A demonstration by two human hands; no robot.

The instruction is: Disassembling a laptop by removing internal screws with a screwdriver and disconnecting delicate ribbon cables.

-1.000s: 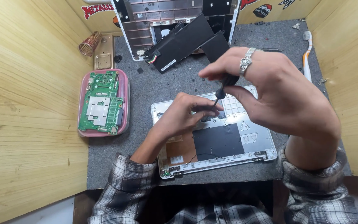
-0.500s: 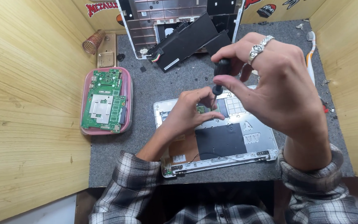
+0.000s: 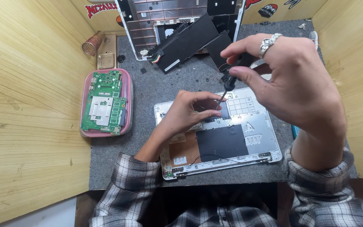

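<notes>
Plaid sleeves are framing an opened laptop shell (image 3: pixel 232 147) on the grey mat, where the left hand (image 3: pixel 185 113) is pressing curled fingers inside it and the ringed right hand (image 3: pixel 290 80) is pinching a screwdriver (image 3: pixel 227 86) just above, its tip beside the left fingertips, a battery (image 3: pixel 185 42) lying beyond.
</notes>
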